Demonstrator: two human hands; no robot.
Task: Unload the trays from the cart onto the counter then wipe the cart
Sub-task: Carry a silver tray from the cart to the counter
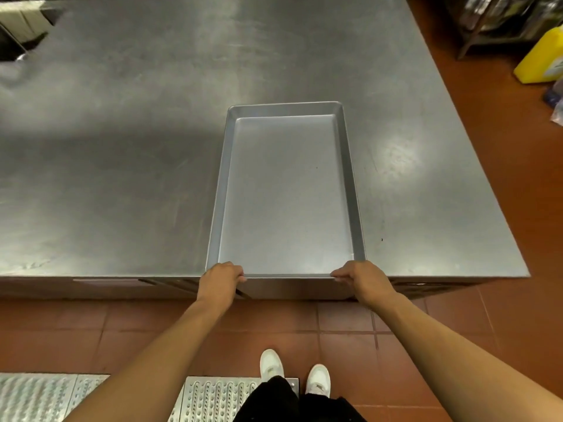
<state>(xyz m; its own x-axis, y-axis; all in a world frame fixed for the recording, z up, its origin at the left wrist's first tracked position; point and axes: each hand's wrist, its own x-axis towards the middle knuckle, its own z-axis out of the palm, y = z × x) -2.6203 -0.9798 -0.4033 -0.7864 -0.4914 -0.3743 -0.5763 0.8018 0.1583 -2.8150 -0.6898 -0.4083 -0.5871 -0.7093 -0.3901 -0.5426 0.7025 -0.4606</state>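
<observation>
Steel counter (137, 153): flat, scuffed, with glare patches. One metal tray (286, 190) lies directly on it, long side running away from the person, near short rim overhanging the counter's front edge. Tiled floor (502, 184): a yellow jug (540, 56) stands on it to the right of the counter; a perforated metal grate (48, 397) lies in it at lower left.

A shallow rectangular metal tray (286, 193) is lying flat on the steel counter (122, 147), its long sides running away from the hands, its near short rim sitting at the counter's front edge, between both hands' fingers, bare inside.
</observation>
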